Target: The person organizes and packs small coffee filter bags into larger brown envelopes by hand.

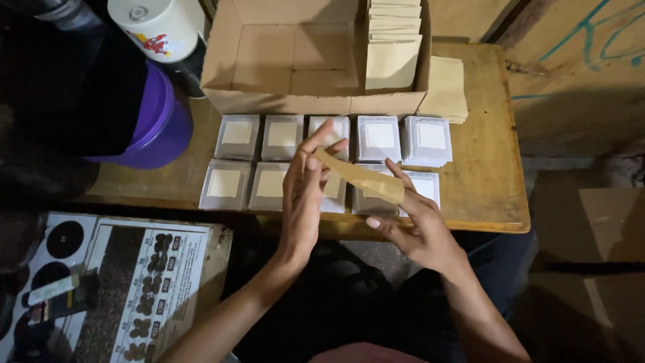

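Right, logging what I see from the head camera.

Left hand: my left hand (302, 195) is raised over the table's front edge, fingers fairly straight and close together, pinching the upper end of a tan paper envelope (363, 179) between thumb and fingertips.

Right hand: my right hand (413, 225) sits lower and to the right, fingers curled under the envelope's other end, gripping it there.

Envelope: held in the air between both hands, slanting down from upper left to lower right, above the front row of packets.

Packets: small square white packets (282, 136) with pale window panels lie in two rows on the wooden table (487, 168), packed side by side; the stack (428, 140) at the right end of the back row looks thicker than the rest.

Cardboard box: an open cardboard box (269, 64) stands behind the packets, touching the back row, with more tan envelopes (393, 47) standing on edge in its right part.

Loose pile: a flat pile of tan sheets (447, 87) lies just right of the box.

Left side: a purple tub (164, 124) rests at the table's left corner, a white canister (158, 27) behind it.

Below left: a printed carton (144, 282) showing dark round shapes sits lower than the table.
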